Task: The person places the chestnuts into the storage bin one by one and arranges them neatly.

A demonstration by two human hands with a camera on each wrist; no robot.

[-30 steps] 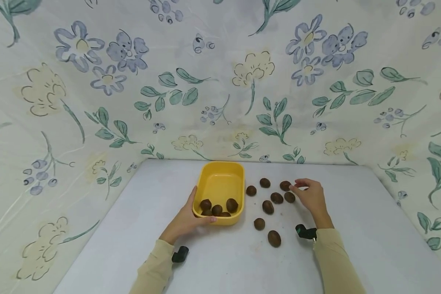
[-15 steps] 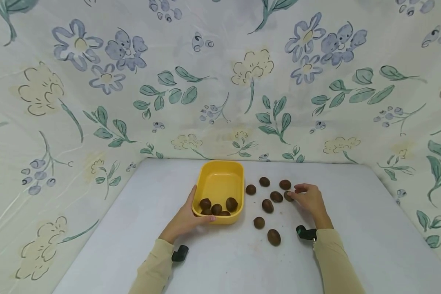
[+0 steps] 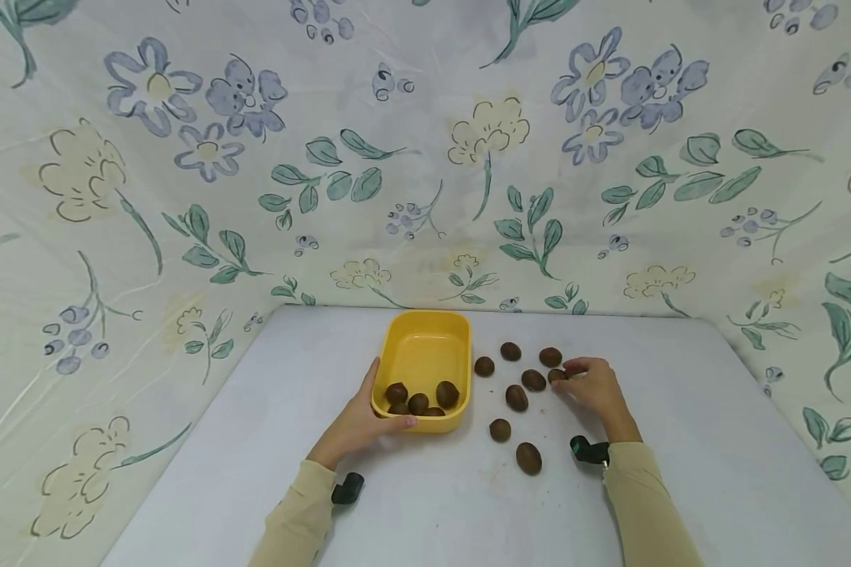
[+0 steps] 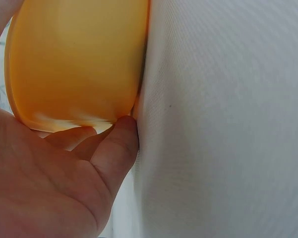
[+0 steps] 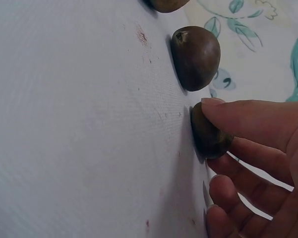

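Left hand (image 3: 358, 425) fingers grasp the yellow tub (image 3: 425, 354), which contains four chestnuts (image 3: 418, 403). Right hand (image 3: 596, 390) fingers pinch one chestnut (image 5: 208, 134) on the bench (image 3: 681, 472).

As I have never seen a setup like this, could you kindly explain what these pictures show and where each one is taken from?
There is no machine here: a person works with two bare hands and wears three cameras. The wide picture comes from a camera on the head, looking down at a white table with flowered cloth behind it. The other two come from small cameras on the wrists, so each shows its own hand very close.

The left hand grips the near corner of a yellow tub, which holds a few brown chestnuts. More loose chestnuts lie scattered on the table to the right of the tub. The right hand has its fingers closing round one chestnut, which rests on the table.
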